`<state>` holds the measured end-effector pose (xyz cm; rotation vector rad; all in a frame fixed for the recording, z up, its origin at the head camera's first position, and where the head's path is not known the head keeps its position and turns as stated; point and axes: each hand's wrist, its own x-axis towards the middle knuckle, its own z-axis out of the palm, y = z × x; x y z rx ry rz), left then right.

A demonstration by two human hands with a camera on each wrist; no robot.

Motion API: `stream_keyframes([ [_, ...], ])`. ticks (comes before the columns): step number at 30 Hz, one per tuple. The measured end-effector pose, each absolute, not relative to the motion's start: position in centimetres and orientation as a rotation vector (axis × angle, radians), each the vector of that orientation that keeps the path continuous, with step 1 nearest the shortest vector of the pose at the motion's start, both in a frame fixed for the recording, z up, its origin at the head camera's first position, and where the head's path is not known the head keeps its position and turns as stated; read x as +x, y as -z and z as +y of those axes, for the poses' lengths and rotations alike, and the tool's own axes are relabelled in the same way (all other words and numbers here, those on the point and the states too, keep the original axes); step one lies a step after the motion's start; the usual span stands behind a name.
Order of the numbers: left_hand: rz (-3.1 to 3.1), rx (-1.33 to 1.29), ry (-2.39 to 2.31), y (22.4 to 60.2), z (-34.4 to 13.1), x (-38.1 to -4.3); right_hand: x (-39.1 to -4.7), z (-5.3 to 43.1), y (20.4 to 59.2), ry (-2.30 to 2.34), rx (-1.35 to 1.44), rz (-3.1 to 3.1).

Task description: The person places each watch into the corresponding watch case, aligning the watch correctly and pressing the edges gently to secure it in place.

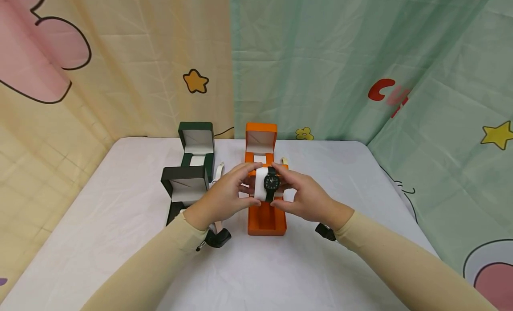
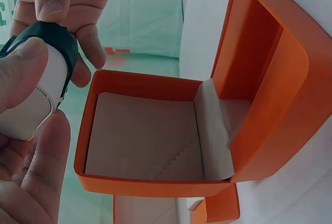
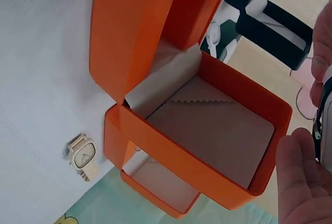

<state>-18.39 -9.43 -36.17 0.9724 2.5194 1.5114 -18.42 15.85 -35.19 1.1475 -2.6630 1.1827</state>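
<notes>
Head view: the black watch [image 1: 271, 182], wrapped round a white cushion [image 1: 260, 184], is held above the near box [image 1: 266, 231], which is orange. The left hand [image 1: 227, 194] is at 9 o'clock of the watch, fingers and thumb bent part-way and gripping the cushion. The right hand [image 1: 307, 194] is at 3 o'clock, likewise partly curled, pinching the watch's strap side. The near box's deep base shows at 6 o'clock, and the hands hide much of its lid. At 12 o'clock stands the far box [image 1: 261, 126], also orange, lid raised, with a white pad inside. The cream watch [image 1: 285, 161] lies at 1 o'clock, just beside the boxes. The green box [image 1: 196, 126] stands at 10 o'clock, lid up; the dark box [image 1: 185, 172] is at 9 o'clock, in front of it. A white strap [image 1: 219, 172] lies near the dark box. All the boxes stand on the white surface [image 1: 320, 266].

Left wrist view: the cushion is near 9 o'clock, the left thumb pressed on its white side and the right thumb on the strap. The near box's grey-lined lid fills the centre, with nothing on the lining; its base rises towards 2 o'clock. Part of the far box shows at 6 o'clock.

Right wrist view: the cushion is cut off at 3 o'clock, the right fingers against it at 4. The cream watch lies face-up at 8 o'clock.
</notes>
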Motion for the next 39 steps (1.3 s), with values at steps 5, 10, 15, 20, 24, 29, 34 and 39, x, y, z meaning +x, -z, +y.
stream_keyframes([
  [5, 2.531, 0.989, -1.495, 36.02, -9.33, -18.34, -18.46, 15.88, 35.36, -1.18, 1.151, -2.663],
  [10, 2.526, 1.012, -1.485, 35.95, -9.24, -18.23, -18.52, 15.88, 35.51, -1.176, 1.186, -2.643],
  [15, 2.528, 1.045, -1.46, 36.11, -9.22, -18.17, -18.66, 15.93, 35.76, -1.14, 1.219, -2.644],
  [20, 2.567, 1.017, -1.449, 36.1, -9.24, -18.12, -18.8, 15.88, 35.72, -1.154, 1.205, -2.659],
  [24, 2.604, 0.935, -1.449, 35.93, -9.29, -18.15, -18.81, 15.87, 35.41, -1.185, 1.175, -2.649],
  [29, 2.616, 0.887, -1.45, 35.81, -9.24, -18.17, -18.91, 15.92, 35.08, -1.182, 1.141, -2.677],
  [34, 2.612, 0.895, -1.45, 35.82, -9.11, -18.13, -18.98, 15.87, 35.06, -1.167, 1.13, -2.695],
  [39, 2.618, 0.909, -1.444, 36.0, -9.1, -18.17, -18.96, 15.75, 35.0, -1.175, 1.138, -2.706],
])
